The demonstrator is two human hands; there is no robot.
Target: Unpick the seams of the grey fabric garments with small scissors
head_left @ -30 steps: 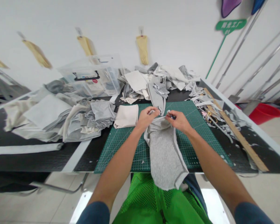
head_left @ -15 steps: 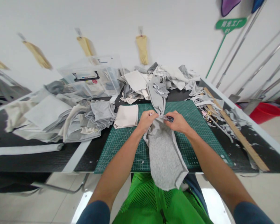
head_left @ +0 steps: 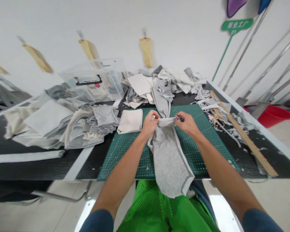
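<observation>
A grey knit fabric piece (head_left: 170, 161) hangs from my hands over the mat's front edge, its lower end above the green mesh garment. My left hand (head_left: 149, 124) is closed on the left end of its lighter, folded top band. At the band's right end my right hand (head_left: 188, 124) is closed around a small tool (head_left: 180, 119) with a dark handle and a shiny metal part. Its exact kind is too small to tell. The band (head_left: 166, 121) is stretched straight between both hands. Beneath them lies the green cutting mat (head_left: 128, 158).
A folded cream cloth (head_left: 130, 121) lies on the mat's left. Fabric piles (head_left: 50, 117) spread left, more fabric (head_left: 159, 83) lies behind, beside a clear plastic box (head_left: 94, 83). On the right are a wooden ruler (head_left: 246, 138) and scraps (head_left: 212, 103). A red bucket (head_left: 277, 116) stands beyond.
My hands have moved apart, the right one to the right with the tool. The top band between them, bunched before, is now drawn out straight.
</observation>
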